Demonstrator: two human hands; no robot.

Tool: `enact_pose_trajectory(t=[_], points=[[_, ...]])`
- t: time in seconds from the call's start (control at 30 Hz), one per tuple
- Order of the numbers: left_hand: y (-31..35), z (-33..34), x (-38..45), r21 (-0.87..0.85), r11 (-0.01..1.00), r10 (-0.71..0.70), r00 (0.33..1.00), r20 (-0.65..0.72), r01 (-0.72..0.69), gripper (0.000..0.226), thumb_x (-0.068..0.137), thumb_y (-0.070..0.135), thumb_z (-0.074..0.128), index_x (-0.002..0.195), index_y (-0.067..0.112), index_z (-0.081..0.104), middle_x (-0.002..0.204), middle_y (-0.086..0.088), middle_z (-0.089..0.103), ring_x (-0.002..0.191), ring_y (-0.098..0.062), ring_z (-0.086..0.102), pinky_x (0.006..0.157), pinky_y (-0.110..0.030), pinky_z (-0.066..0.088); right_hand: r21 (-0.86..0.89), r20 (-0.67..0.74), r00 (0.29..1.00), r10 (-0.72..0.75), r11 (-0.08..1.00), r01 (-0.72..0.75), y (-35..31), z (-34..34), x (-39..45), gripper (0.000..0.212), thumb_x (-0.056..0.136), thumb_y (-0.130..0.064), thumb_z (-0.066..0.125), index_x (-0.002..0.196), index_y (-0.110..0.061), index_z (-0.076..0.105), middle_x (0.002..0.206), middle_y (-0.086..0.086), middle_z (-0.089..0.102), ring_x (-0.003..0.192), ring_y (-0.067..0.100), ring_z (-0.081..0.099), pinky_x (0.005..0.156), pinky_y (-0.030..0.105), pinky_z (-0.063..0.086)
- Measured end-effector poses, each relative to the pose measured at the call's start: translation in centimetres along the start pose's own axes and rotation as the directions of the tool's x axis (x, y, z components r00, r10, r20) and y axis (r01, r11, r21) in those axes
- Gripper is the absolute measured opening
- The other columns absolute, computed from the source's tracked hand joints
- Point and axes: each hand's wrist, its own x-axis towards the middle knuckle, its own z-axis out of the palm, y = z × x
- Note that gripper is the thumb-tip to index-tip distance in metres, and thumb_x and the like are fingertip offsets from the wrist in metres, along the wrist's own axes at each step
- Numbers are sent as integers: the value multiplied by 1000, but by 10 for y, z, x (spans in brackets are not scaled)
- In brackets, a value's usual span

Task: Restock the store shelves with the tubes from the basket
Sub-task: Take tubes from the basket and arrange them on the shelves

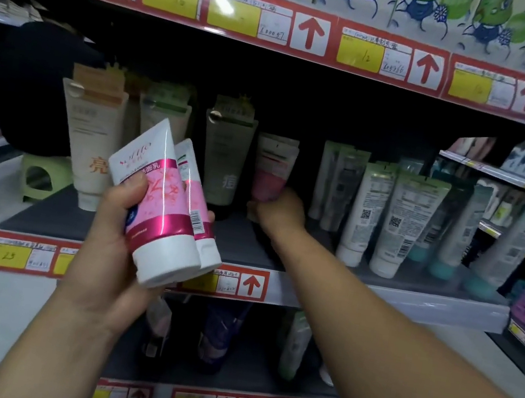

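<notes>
Two pink tubes (167, 207) in left hand (114, 243); right hand (281, 210) around shelved tube (272, 172)

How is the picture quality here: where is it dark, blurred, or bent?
Head view: the back of the shelf lies in deep shadow; a glare streak runs down the front pink tube; the price labels are blurred; the wide lens bows the shelf edges.

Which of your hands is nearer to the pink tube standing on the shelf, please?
Right. The right hand grips the pink tube at its base; the left hand holds two pink tubes off to its left.
</notes>
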Motion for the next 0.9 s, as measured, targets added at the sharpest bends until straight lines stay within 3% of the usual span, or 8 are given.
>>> enact_pose_trajectory(t=[0.07,0.13,0.27,0.37,0.43,0.5,0.57,0.9], points=[[2,-2,1,5,1000,19,1000,-1,-19,100,44,47,92,135,23,57,120,-9,68,119,-32,62,95,-60,48,-31,-42,999,13,999,-14,8,-3,-3,90,33,-58,78,111,-16,60,109,11,66,99,31,66,84,44,57],[4,-2,1,2,1000,25,1000,7,-25,98,43,47,92,133,23,59,119,-8,68,113,-32,63,95,-63,47,-90,-14,1000,20,996,-21,9,-13,-12,104,24,-67,73,115,-19,58,113,9,64,102,29,64,87,42,56],[5,-2,0,-16,1000,10,1000,17,-9,103,44,46,92,137,22,56,125,-10,66,129,-35,54,98,-63,45,-105,46,999,-6,994,11,8,-29,-22,64,52,-45,82,106,-15,65,99,5,70,87,21,67,73,32,56],[4,0,-1,-23,1000,1,1000,13,-1,102,42,46,93,135,23,57,127,-10,66,128,-34,55,97,-64,45,-15,45,999,-15,1000,15,9,-30,-21,83,44,-50,86,114,-13,61,100,1,70,80,13,69,62,24,54],[4,-1,-2,-15,1000,5,1000,16,-5,101,42,46,93,134,25,58,130,-10,65,126,-33,58,97,-65,45,13,109,994,5,1000,-7,4,-32,-24,79,47,-44,89,114,-13,60,97,1,71,72,9,70,69,29,59],[5,-2,-3,-7,1000,8,1000,21,-8,101,43,47,93,134,26,57,130,-11,65,121,-32,61,96,-65,46,-82,188,982,5,997,11,2,-36,-31,48,60,-34,87,99,-15,66,90,3,72,76,14,70,79,35,60],[5,-4,-4,-5,1000,18,1000,23,-18,96,43,47,93,131,26,60,125,-10,66,121,-32,60,96,-65,46,-155,197,980,-14,987,45,1,-37,-36,36,66,-38,85,91,-17,69,89,3,72,84,21,68,82,37,58],[1,-4,-6,24,1000,13,997,81,-15,68,47,46,90,110,26,74,115,-8,71,102,-28,70,89,-62,51,-360,54,992,114,929,-87,-10,-11,-12,89,48,-72,76,120,-22,61,117,5,66,104,28,64,88,40,54]])
